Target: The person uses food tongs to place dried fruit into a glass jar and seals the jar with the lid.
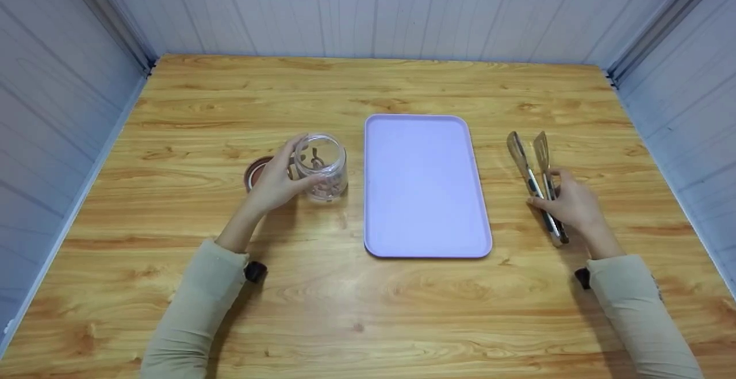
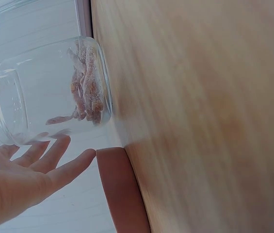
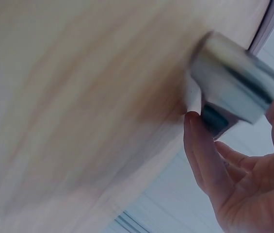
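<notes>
My left hand holds an open clear glass jar near its rim, with the thumb on the near side and the fingers at the far left. Inside, several brownish, white-dusted dried strips lie at the bottom. Beside the jar, partly hidden under this hand, is a reddish-brown round lid; a fingertip comes close to its edge in the left wrist view. On the right, my right hand grips metal tongs by their dark-padded arms, thumb on one side and fingers on the other. The tongs' ends are spread, pointing away from me.
A lavender rectangular tray lies between the jar and the tongs. Everything stands on a wood-patterned table. Pale panel walls border the table at the back and both sides.
</notes>
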{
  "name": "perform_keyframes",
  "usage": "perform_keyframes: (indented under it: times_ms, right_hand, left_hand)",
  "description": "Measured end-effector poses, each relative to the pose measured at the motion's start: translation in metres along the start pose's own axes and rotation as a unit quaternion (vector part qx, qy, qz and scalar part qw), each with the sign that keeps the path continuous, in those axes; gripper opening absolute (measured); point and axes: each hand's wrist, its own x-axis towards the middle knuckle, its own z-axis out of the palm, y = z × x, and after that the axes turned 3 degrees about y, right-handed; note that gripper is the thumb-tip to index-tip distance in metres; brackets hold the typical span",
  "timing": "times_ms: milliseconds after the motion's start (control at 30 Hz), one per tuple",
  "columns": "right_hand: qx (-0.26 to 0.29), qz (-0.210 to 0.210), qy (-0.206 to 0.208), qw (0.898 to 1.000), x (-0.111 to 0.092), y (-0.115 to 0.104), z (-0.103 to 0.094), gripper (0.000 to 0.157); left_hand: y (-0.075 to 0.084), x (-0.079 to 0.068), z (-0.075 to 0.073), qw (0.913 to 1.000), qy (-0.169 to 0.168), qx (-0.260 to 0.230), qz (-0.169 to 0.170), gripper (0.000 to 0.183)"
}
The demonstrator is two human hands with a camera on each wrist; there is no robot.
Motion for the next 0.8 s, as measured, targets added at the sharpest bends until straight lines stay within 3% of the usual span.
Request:
perform_keyframes:
  times_ms: [133,467,800]
  right_hand:
    - [-0.002,-0.003,0.001,1.0,0.0,0.0,0.0,0.075]
    - [0.005,-0.001,-0.015,1.0,-0.001,0.0,-0.006,0.079]
    - [0.032,-0.007,0.031,0.999,-0.003,-0.004,-0.02,0.07]
  left_hand:
    - [-0.01,0.003,0.001,1.0,0.002,0.005,0.0,0.081]
    - [-0.011,0.003,0.0,0.9999,0.003,0.011,-0.002,0.081]
    - [-0.01,0.003,0.001,0.9999,0.001,0.015,-0.009,0.083]
